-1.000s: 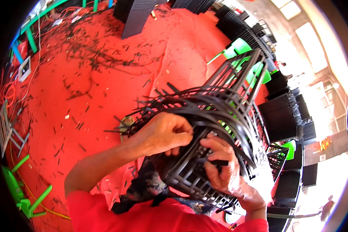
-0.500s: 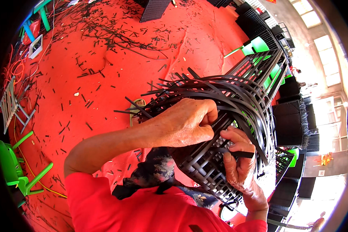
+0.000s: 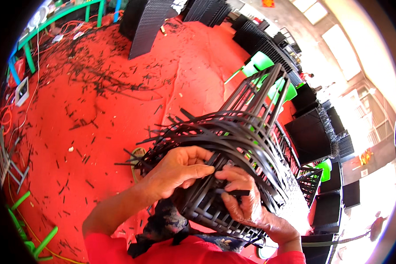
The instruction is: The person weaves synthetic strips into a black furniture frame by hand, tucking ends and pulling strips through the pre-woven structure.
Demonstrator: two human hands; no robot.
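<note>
The scene is seen from the person's head, through one wide, round lens that is pointed down. The left hand [image 3: 178, 172] and right hand [image 3: 244, 197] are seen from close up, near the middle. The red shirt [image 3: 176, 255] is cut off by the bottom edge. The red floor [image 3: 114, 114] is seen from above, and the far windows [image 3: 344, 49] are tipped sideways at the upper right.

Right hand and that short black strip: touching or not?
Touching. The head view shows the black strip running between thumb and fingers of the right hand, against the skin.
</note>
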